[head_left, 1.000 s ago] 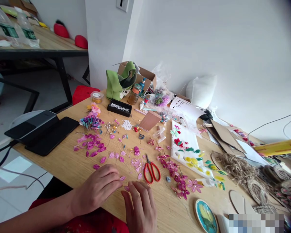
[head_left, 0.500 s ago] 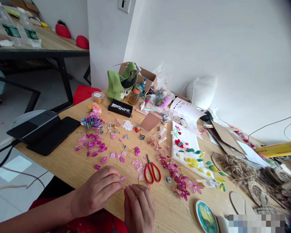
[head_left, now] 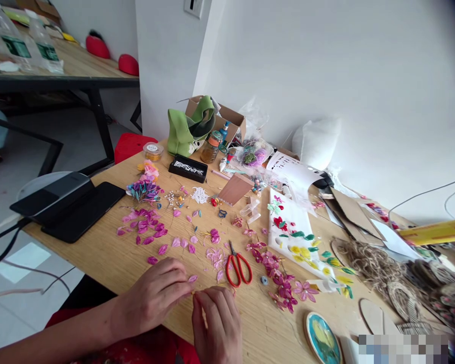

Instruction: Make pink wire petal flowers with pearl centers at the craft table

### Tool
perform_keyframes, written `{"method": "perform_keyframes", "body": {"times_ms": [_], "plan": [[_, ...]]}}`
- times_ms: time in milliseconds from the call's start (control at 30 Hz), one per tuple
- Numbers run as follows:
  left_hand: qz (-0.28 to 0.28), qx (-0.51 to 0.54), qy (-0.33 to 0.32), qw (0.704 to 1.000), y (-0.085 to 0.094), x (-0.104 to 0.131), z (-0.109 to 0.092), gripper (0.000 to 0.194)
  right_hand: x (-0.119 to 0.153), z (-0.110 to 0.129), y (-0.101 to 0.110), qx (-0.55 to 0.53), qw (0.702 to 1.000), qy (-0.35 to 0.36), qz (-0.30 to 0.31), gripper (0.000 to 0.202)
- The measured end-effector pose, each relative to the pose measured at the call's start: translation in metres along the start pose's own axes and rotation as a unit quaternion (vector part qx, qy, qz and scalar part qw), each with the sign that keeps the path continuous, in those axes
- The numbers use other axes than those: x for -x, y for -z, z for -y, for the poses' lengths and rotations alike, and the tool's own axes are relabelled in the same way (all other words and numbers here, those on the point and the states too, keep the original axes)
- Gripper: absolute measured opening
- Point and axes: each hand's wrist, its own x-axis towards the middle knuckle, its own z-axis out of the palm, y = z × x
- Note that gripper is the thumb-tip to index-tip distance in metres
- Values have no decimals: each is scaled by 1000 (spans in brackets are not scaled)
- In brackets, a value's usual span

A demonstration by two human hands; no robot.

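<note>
My left hand point(head_left: 157, 293) is closed near the table's front edge, its fingertips pressed together. Close beside it, my right hand point(head_left: 219, 323) is also closed in a pinch, and the two sets of fingertips almost meet. A tiny yellowish speck shows between them, too small to name. Just beyond the left fingertips lies a loose pink petal point(head_left: 192, 278). Red-handled scissors point(head_left: 238, 268) rest on the table past my right hand, blades pointing away. Pale pink thread scraps point(head_left: 214, 257) lie left of the scissors, and finished magenta flowers point(head_left: 282, 283) lie to their right.
Magenta petals point(head_left: 146, 222) spread at the left, near a black phone point(head_left: 83, 212). A black tray point(head_left: 188, 168), a green bag point(head_left: 191, 126) and a jar point(head_left: 211, 147) stand at the back. At right are a white foam board point(head_left: 291, 215), a round painted piece point(head_left: 322, 336) and twine point(head_left: 379, 268).
My right hand has shifted very slightly left and up, and its thumb and fingers show a small gap between them. The left hand stays nearly still. Nothing on the table has moved.
</note>
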Motion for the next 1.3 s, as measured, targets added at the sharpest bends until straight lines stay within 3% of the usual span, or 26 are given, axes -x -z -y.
{"method": "perform_keyframes", "body": {"times_ms": [467,1300], "plan": [[43,79,58,994,-2,4,1,17,-4,2,0,-34,998,-52,17,15],[77,109,109,985,-7,3,-1,21,-6,4,3,-27,995,-71,58,16]]}}
